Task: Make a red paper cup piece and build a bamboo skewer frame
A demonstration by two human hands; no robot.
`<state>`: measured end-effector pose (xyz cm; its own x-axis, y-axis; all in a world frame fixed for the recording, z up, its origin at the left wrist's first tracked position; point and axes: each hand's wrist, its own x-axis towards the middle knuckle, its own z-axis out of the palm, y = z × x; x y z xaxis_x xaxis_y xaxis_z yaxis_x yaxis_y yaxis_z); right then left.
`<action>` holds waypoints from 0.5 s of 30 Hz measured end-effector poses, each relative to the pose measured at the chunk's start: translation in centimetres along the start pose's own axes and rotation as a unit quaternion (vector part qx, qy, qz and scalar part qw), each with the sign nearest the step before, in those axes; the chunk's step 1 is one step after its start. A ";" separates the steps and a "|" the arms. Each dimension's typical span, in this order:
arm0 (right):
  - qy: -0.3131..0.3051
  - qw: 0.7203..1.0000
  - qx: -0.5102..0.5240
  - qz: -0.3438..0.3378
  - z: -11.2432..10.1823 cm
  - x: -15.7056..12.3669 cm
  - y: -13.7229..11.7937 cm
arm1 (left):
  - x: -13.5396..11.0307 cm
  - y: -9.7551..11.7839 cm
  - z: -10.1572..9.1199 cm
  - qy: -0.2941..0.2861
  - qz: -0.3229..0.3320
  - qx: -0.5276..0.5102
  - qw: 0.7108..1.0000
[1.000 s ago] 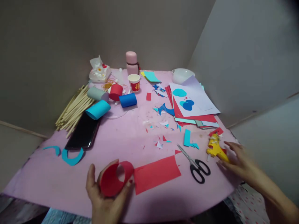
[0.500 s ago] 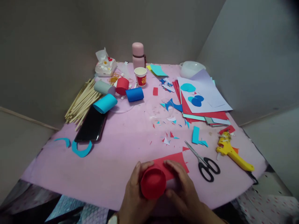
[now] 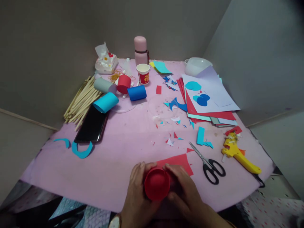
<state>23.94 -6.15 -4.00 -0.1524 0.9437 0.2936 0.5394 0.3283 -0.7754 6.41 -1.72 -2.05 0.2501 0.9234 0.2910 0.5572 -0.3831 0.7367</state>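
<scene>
A red paper tube (image 3: 156, 183) is held at the near edge of the pink table (image 3: 114, 164), its open end facing me. My left hand (image 3: 136, 193) wraps its left side and my right hand (image 3: 184, 193) wraps its right side, fingers curled over the top. Just behind the hands lies a flat red paper sheet (image 3: 179, 161). Black-handled scissors (image 3: 209, 164) lie to the right of it, and a yellow glue gun (image 3: 237, 153) lies further right.
Rolled paper tubes in light blue (image 3: 105, 102), blue (image 3: 137, 92), red (image 3: 123, 84) and grey (image 3: 103, 85) lie at the back left beside bamboo sticks (image 3: 80, 101) and a black phone (image 3: 91, 125). A stack of coloured sheets (image 3: 209, 101) sits at right. Paper scraps litter the middle.
My right hand left the glue gun and joined the left on the red paper, which now forms a closed tube held by both hands nearer the middle of the table's front edge.
</scene>
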 end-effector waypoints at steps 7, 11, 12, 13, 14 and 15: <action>-0.022 1.000 -0.004 0.005 -0.3 0.6 -0.5 | 0.1 0.2 -0.2 -0.014 -0.020 -0.005 1.000; -0.036 0.999 0.003 0.019 -0.2 0.4 -0.4 | 0.2 0.3 -0.4 -0.019 -0.018 -0.003 1.000; -0.041 0.999 0.007 0.027 -0.3 0.4 -0.4 | 0.2 0.3 -0.4 -0.023 -0.020 -0.004 1.000; -0.046 0.998 0.012 0.034 -0.3 0.3 -0.3 | 0.2 0.2 -0.4 -0.027 -0.022 -0.004 0.999; -0.050 0.998 0.017 0.040 -0.3 0.3 -0.3 | 0.1 0.2 -0.4 -0.031 -0.023 -0.003 0.999; -0.052 0.997 0.023 0.045 -0.4 0.3 -0.3 | 0.1 0.1 -0.3 -0.034 -0.022 0.000 0.999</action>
<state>24.04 -5.94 -3.50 -0.1921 0.9675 0.1645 0.5169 0.2422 -0.8211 6.27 -1.69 -1.72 0.2784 0.9360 0.2153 0.5687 -0.3413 0.7484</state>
